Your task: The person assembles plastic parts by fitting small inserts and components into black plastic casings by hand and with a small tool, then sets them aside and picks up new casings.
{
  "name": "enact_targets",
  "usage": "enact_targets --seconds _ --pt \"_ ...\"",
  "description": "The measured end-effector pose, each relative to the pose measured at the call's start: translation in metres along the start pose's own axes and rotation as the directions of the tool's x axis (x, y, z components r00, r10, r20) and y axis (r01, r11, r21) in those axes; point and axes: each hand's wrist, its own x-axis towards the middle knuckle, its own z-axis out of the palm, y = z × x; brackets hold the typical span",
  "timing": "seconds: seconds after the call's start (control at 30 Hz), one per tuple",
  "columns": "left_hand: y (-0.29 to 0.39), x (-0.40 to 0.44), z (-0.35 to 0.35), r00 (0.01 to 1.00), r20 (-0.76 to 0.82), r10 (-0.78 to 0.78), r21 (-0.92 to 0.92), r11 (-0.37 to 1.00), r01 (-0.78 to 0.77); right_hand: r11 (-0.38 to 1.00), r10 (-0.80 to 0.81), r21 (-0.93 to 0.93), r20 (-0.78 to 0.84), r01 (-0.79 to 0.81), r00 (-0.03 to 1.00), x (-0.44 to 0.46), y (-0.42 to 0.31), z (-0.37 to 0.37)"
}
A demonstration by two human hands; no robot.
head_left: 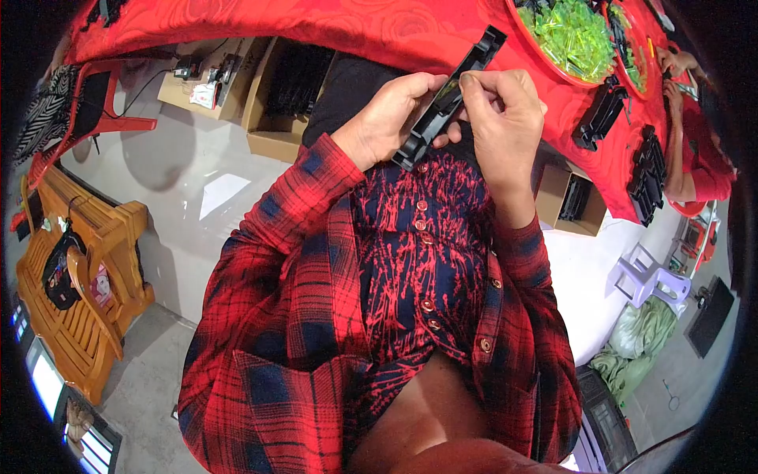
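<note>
A long black plastic piece point(426, 125) is held slantwise over my lap, close to the edge of the red-covered table point(379, 31). My left hand point(392, 114) is wrapped round it from the left, with fingertips showing beneath. My right hand point(505, 110) is pinched at its upper middle, thumb and forefinger against the slot; what the pinch holds is too small to make out. Beyond my right hand, a red tray point(527, 49) holds many small yellow-green clear pieces point(570, 39).
Stacks of black pieces point(647, 175) lie along the table's right side. Another person's arm point(675, 134) is at the far right. Open cardboard boxes point(272, 148) stand beneath the table. A wooden bench point(67, 276) is at left, a lilac stool point(651, 276) at right.
</note>
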Motion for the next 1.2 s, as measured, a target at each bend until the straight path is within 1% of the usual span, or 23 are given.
enact_targets --seconds 0.2,0.27,0.3,0.33,0.37,0.4,0.43,0.47,0.53,0.6,0.67,0.77,0.83,0.87,0.9,0.93,0.97,1.03,1.17,1.2 --pt "0.0 -0.001 0.002 1.0 -0.009 -0.012 -0.015 1.0 0.012 0.998 -0.01 -0.056 0.026 0.011 1.0 0.0 -0.002 0.0" --pt "-0.001 -0.001 -0.001 1.0 -0.018 -0.012 -0.018 1.0 0.012 0.989 -0.081 -0.12 0.011 0.082 0.997 0.0 0.001 0.001" --pt "-0.002 0.001 -0.007 0.998 0.054 -0.015 -0.048 0.999 0.017 0.989 -0.081 -0.12 0.012 0.081 0.997 0.0 0.001 0.001" --pt "-0.003 0.002 -0.011 0.992 0.126 -0.015 -0.076 0.997 0.024 0.983 -0.095 -0.158 0.016 0.096 0.995 0.0 0.001 0.001" --pt "-0.004 0.003 -0.014 0.992 0.126 -0.015 -0.077 0.997 0.024 0.974 -0.109 -0.197 0.021 0.111 0.994 0.0 0.001 0.001" --pt "-0.006 0.003 -0.016 0.989 0.146 -0.015 -0.119 0.992 0.033 0.974 -0.108 -0.197 0.021 0.11 0.994 0.0 0.001 0.001" --pt "-0.006 0.004 -0.016 0.986 0.167 -0.016 -0.161 0.986 0.043 0.962 -0.128 -0.24 0.018 0.129 0.992 -0.001 0.0 0.002" --pt "-0.007 0.004 -0.016 0.986 0.167 -0.016 -0.161 0.986 0.043 0.948 -0.147 -0.283 0.017 0.146 0.989 -0.001 0.0 0.002" --pt "-0.007 0.004 -0.014 0.992 0.128 -0.02 -0.155 0.987 0.04 0.939 -0.147 -0.31 0.035 0.15 0.989 0.0 -0.001 0.001" --pt "-0.006 0.002 -0.011 0.991 0.134 -0.02 -0.148 0.988 0.04 0.929 -0.146 -0.335 0.054 0.156 0.988 -0.001 -0.002 0.001" --pt "-0.006 0.001 -0.01 0.99 0.139 -0.02 -0.142 0.989 0.04 0.905 -0.18 -0.379 0.065 0.191 0.982 -0.001 -0.002 0.0" --pt "-0.007 0.003 -0.011 0.99 0.138 -0.025 -0.18 0.982 0.05 0.888 -0.169 -0.42 0.08 0.187 0.982 -0.002 -0.003 0.0" --pt "-0.009 0.005 -0.015 0.978 0.198 -0.06 -0.246 0.963 0.109 0.88 -0.157 -0.439 0.093 0.182 0.983 -0.002 -0.006 -0.001" --pt "-0.009 0.005 -0.016 0.978 0.197 -0.061 -0.247 0.963 0.109 0.871 -0.144 -0.459 0.106 0.177 0.984 -0.002 -0.007 -0.001" --pt "-0.008 0.005 -0.016 0.972 0.231 -0.05 -0.218 0.971 0.102 0.871 -0.143 -0.459 0.107 0.177 0.984 -0.002 -0.008 -0.002" --pt "-0.007 0.005 -0.015 0.963 0.265 -0.04 -0.19 0.977 0.093 0.858 -0.156 -0.475 0.118 0.194 0.981 -0.001 -0.008 -0.002" --pt "-0.007 0.004 -0.013 0.964 0.264 -0.04 -0.19 0.977 0.092 0.845 -0.169 -0.491 0.128 0.211 0.977 -0.001 -0.009 -0.003" --pt "-0.005 -0.001 -0.002 0.987 0.16 -0.03 -0.098 0.994 0.046 0.828 -0.175 -0.513 0.143 0.224 0.974 0.0 -0.01 -0.004" --pt "-0.007 -0.002 -0.001 0.99 0.131 -0.046 -0.108 0.992 0.061 0.764 -0.198 -0.592 0.162 0.255 0.967 0.002 -0.01 -0.006" --pt "-0.008 -0.002 -0.001 0.992 0.127 -0.01 -0.033 0.999 0.014 0.764 -0.197 -0.593 0.161 0.255 0.967 0.003 -0.011 -0.006"
